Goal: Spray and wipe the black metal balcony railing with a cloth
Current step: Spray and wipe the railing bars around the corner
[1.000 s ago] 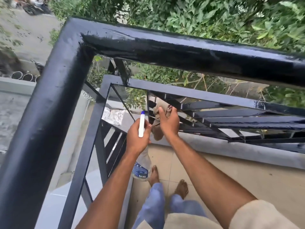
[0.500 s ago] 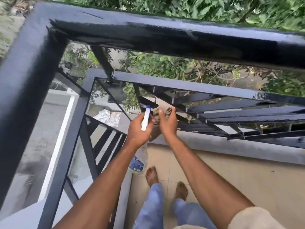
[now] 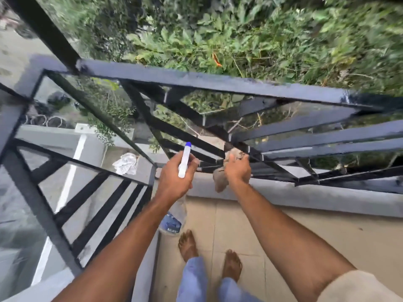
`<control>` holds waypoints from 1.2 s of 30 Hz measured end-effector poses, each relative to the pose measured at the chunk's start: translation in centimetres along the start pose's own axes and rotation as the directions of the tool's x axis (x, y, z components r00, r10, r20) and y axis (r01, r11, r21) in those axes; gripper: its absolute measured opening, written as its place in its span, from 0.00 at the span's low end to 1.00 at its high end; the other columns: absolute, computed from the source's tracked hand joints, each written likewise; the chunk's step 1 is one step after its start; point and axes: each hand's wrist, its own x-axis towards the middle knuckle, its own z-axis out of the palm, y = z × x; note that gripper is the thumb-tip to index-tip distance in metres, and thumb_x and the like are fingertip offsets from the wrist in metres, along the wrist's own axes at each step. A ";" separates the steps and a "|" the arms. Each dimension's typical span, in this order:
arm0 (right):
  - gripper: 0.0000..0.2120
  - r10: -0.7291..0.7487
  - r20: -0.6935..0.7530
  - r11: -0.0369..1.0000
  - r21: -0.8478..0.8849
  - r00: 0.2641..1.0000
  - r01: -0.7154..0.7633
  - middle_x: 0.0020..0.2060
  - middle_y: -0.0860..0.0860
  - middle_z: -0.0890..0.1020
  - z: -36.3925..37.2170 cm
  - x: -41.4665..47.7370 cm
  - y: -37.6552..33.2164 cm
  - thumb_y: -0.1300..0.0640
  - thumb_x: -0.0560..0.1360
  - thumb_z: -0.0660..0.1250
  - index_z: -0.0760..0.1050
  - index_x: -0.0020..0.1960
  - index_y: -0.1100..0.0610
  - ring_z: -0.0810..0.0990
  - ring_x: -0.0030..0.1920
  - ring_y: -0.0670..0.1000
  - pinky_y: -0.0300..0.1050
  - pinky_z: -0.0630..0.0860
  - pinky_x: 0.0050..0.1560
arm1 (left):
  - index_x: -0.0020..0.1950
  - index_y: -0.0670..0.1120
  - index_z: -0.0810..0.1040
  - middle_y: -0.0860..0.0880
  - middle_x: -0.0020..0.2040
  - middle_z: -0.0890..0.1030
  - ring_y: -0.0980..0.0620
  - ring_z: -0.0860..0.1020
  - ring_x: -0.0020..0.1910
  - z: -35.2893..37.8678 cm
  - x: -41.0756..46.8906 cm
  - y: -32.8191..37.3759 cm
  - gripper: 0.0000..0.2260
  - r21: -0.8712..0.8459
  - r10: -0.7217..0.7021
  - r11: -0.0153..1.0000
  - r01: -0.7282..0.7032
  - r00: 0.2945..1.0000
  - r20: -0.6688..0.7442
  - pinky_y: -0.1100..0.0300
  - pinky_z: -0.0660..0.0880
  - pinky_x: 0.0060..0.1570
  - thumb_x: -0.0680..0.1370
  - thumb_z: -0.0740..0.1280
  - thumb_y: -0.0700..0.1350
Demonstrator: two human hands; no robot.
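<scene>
One cloth [image 3: 219, 182] within right grip [image 3: 238, 169], against railing [image 3: 196, 82].

The person has leaned further out over the railing [image 3: 196, 81], so its lower frame bar and the green foliage [image 3: 261, 29] below now fill the upper view where the thick top rail ran a moment ago. The right hand [image 3: 237, 168], gripping the cloth [image 3: 220, 182], has slid off to the right along the slanted bars. It had been almost touching the left hand [image 3: 176, 177] that holds the spray bottle [image 3: 184, 162]; now a plain gap lies between them.
</scene>
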 end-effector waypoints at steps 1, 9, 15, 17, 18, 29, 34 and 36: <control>0.18 -0.038 -0.010 0.999 0.006 0.999 0.038 0.61 0.61 0.81 0.3 -0.6 0.1 0.44 0.82 0.62 0.72 0.64 0.57 0.79 0.61 0.63 0.51 0.74 0.56 | 0.45 0.53 0.76 0.48 0.35 0.80 0.52 0.78 0.27 0.2 0.0 -0.1 0.07 -0.015 0.002 1.000 -0.002 1.000 -0.005 0.67 0.73 0.26 0.82 0.69 0.48; 0.16 -0.196 -0.119 0.981 -0.035 0.973 0.193 0.57 0.58 0.83 0.2 1.4 4.5 0.43 0.81 0.65 0.74 0.62 0.53 0.80 0.57 0.63 0.52 0.74 0.50 | 0.45 0.53 0.77 0.53 0.32 0.76 0.51 0.78 0.26 3.6 -0.5 -3.6 0.07 -0.009 0.011 1.000 -0.011 0.999 0.035 0.59 0.75 0.26 0.82 0.70 0.50; 0.16 -0.278 -0.107 0.958 -0.099 0.955 0.268 0.56 0.55 0.84 -1.2 2.0 5.7 0.45 0.79 0.68 0.76 0.65 0.48 0.81 0.56 0.61 0.50 0.75 0.50 | 0.44 0.52 0.76 0.54 0.28 0.75 0.55 0.77 0.23 5.3 -2.7 -4.3 0.08 -0.009 -0.019 1.000 0.019 0.999 0.046 0.64 0.73 0.25 0.82 0.69 0.50; 0.18 -0.240 -0.164 0.971 -0.025 0.957 0.239 0.55 0.53 0.85 -2.1 2.0 6.6 0.45 0.77 0.72 0.79 0.65 0.47 0.82 0.56 0.59 0.47 0.76 0.52 | 0.45 0.52 0.76 0.50 0.33 0.77 0.53 0.78 0.24 5.3 -3.3 -3.9 0.07 -0.021 -0.024 0.999 0.025 0.999 0.034 0.64 0.73 0.25 0.82 0.68 0.50; 0.17 -0.204 -0.202 0.975 0.047 0.958 0.218 0.54 0.52 0.86 -2.4 2.0 6.9 0.45 0.75 0.74 0.80 0.63 0.47 0.82 0.55 0.58 0.46 0.75 0.52 | 0.46 0.52 0.76 0.47 0.36 0.78 0.52 0.78 0.24 5.1 -3.4 -3.9 0.06 -0.036 -0.028 0.999 0.029 0.999 0.026 0.63 0.74 0.26 0.82 0.68 0.51; 0.15 0.020 -0.215 0.933 0.355 0.977 0.059 0.44 0.46 0.81 0.1 2.0 6.5 0.45 0.72 0.78 0.73 0.47 0.48 0.80 0.45 0.52 0.44 0.76 0.45 | 0.46 0.53 0.76 0.44 0.38 0.80 0.50 0.79 0.25 3.9 -2.5 -5.6 0.06 -0.023 -0.027 0.999 0.028 0.999 0.029 0.63 0.75 0.27 0.82 0.68 0.52; 0.14 0.046 -0.188 0.939 0.342 0.981 0.021 0.43 0.46 0.79 -0.9 2.2 5.6 0.46 0.71 0.78 0.75 0.48 0.49 0.77 0.45 0.52 0.41 0.70 0.45 | 0.46 0.53 0.76 0.42 0.38 0.80 0.54 0.78 0.26 2.5 -2.4 -5.6 0.07 -0.009 -0.028 1.000 0.028 0.999 0.045 0.67 0.73 0.27 0.82 0.68 0.51; 0.15 0.061 -0.227 0.933 0.359 0.972 0.026 0.45 0.45 0.78 -2.1 2.9 6.0 0.47 0.71 0.79 0.78 0.53 0.49 0.76 0.46 0.50 0.40 0.69 0.48 | 0.46 0.51 0.76 0.42 0.37 0.80 0.52 0.79 0.25 1.8 -2.0 -5.5 0.07 0.010 -0.039 0.999 0.039 0.998 0.046 0.65 0.74 0.28 0.82 0.69 0.52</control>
